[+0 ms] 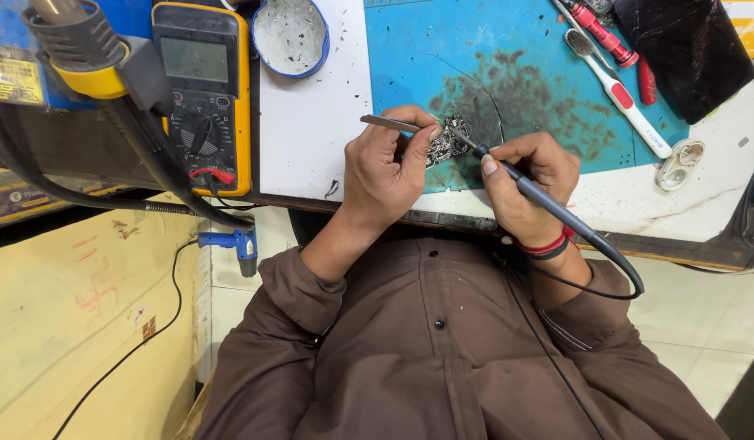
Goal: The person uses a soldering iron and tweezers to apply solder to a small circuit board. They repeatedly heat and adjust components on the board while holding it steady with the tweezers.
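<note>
A small dark circuit board (447, 140) lies on a stained blue work mat (540, 73). My left hand (385, 167) holds metal tweezers (391, 123), their tips pointing at the board. My right hand (524, 179) grips a dark soldering iron (533, 195) like a pen, its tip touching the board's right edge. The iron's cable loops down past my wrist, which wears a red band. Part of the board is hidden behind my left fingers.
A yellow multimeter (202, 90) and a hot-air gun (79, 45) sit at the left. A round blue-rimmed tin (290, 34) stands at the top. A white toothbrush (621, 98), red-handled tools (609, 37) and a tape roll (680, 163) lie at the right.
</note>
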A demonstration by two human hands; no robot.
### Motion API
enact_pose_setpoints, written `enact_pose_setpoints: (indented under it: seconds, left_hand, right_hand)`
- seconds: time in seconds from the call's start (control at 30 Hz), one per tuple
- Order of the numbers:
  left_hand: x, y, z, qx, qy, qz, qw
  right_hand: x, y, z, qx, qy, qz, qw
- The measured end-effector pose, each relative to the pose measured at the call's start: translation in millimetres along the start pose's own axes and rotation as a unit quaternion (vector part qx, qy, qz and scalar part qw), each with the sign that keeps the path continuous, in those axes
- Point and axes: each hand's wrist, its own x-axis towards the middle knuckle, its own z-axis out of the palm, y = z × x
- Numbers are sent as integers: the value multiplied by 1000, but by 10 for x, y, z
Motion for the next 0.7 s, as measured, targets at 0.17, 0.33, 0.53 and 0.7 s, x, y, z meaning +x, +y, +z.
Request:
enact_pose_setpoints:
  seconds: [0.17, 0.33, 0.53, 0.7]
  left_hand:
    - [2, -1, -6, 3, 0, 2, 1000]
    - [0, 1, -8, 2, 2, -4, 1000]
    - [-2, 12, -11, -3, 1, -12, 1000]
    - [-6, 15, -13, -1, 3, -10, 1000]
  right_hand:
    - [6, -12, 3, 2, -1, 3, 1000]
    - [7, -25, 10, 1, -1, 7, 1000]
    - [5, -26, 8, -4, 0, 4, 1000]
    - [3, -25, 8, -5, -2, 0, 1000]
